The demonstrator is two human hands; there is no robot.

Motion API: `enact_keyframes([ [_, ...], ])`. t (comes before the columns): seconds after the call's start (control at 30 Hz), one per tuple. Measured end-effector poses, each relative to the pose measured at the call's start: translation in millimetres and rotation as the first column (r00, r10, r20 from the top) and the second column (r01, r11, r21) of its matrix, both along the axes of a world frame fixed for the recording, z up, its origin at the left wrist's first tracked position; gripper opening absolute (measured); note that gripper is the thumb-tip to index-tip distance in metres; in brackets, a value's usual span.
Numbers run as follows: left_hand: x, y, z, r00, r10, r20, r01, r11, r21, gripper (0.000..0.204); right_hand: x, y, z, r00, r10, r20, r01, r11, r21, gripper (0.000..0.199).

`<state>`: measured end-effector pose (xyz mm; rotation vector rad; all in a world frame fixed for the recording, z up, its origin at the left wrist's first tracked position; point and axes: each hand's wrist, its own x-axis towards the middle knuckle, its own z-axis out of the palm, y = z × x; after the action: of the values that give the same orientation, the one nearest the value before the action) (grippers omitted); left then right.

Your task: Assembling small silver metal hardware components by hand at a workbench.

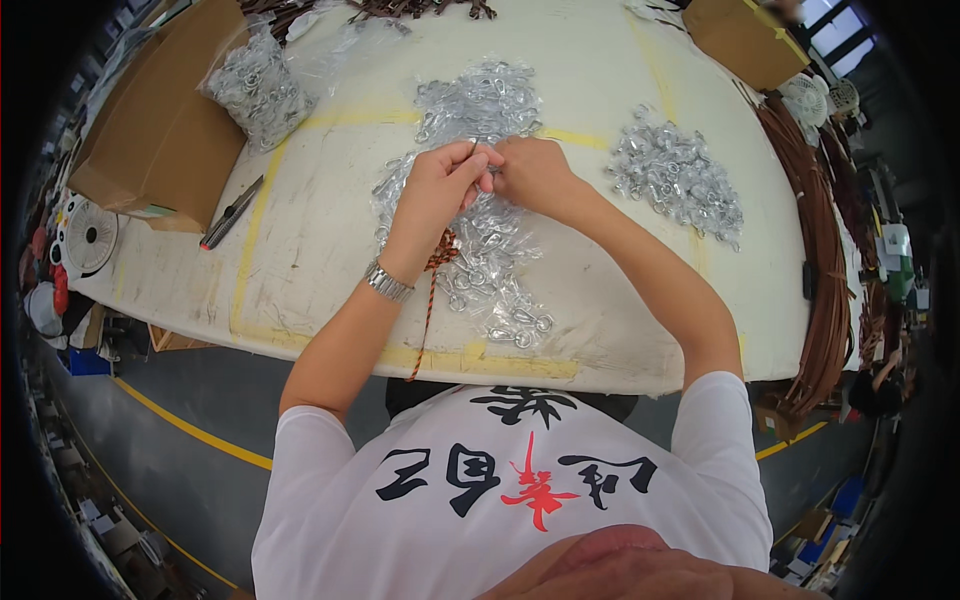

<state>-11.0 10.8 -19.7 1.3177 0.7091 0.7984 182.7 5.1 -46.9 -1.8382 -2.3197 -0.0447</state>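
Observation:
My left hand and my right hand meet over a heap of silver metal snap hooks in clear plastic bags. Thumb and fingers of the left are pinched together, with a thin dark tip showing at them. The right hand's fingers are curled closed against the left fingertips; what they grip is too small or hidden to name. Beside my left wrist lies a bunched orange-and-black braided cord. One strand of it runs down toward the table's near edge. Whether the cord reaches my fingers is hidden.
A second pile of bagged metal hooks lies to the right. At left are a cardboard box, a full plastic bag of hooks, a utility knife and a small fan. Brown straps hang along the table's right edge.

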Motion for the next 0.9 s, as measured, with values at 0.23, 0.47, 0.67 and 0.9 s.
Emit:
enact_keyframes([
  [0.23, -1.4, 3.2, -3.3, 0.998, 0.045, 0.049, -0.042, 0.997, -0.069, 0.022, -1.3, 5.5, 22.1, 0.987, 0.075, 0.144, -0.047, 0.981, -0.188, 0.02],
  [0.47, -8.3, 5.0, 6.6, 0.991, 0.133, -0.001, -0.133, 0.99, 0.05, 0.024, 28.8, -24.2, 50.7, 0.854, -0.121, -0.506, 0.054, 0.988, -0.145, 0.023],
  [0.67, 4.1, -0.5, -5.0, 0.987, 0.133, -0.095, -0.085, 0.915, 0.394, 0.031, 26.5, -64.6, 46.7, 0.403, -0.272, -0.874, -0.219, 0.898, -0.381, 0.024],
  [0.9, 0.4, -1.3, 5.6, 0.959, -0.158, -0.236, 0.207, 0.958, 0.2, 0.025, 29.0, -97.4, 32.8, 0.136, -0.42, -0.897, -0.343, 0.83, -0.44, 0.027],
])
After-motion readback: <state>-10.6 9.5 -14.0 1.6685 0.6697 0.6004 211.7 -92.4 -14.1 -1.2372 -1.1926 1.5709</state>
